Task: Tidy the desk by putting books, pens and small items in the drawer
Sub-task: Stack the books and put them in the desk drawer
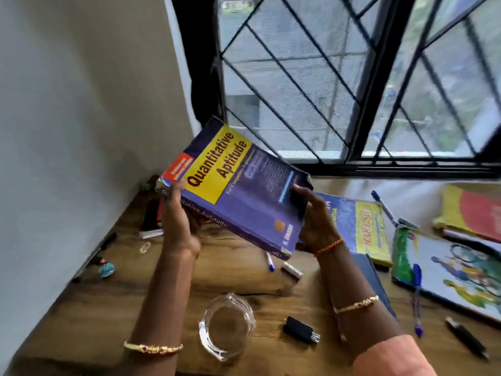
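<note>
Above the desk [244,278], left hand [177,223] and right hand [315,215] grip the tilted purple book [244,191] by opposite ends.

I see wooden desk [89,302] pushed into corner. Plain pale wall [81,104] on my left. Black-framed window [352,85] ahead, diagonal metal grille across panes, grey daylight coming through, blurred greenery outside at right.

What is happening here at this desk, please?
A person holds a thick purple book titled "Quantitative Aptitude" in the air above the wooden desk, the left hand gripping one end and the right hand the other. More books, pens, a glass dish and a black charger lie on the desk. No drawer is in view.
</note>
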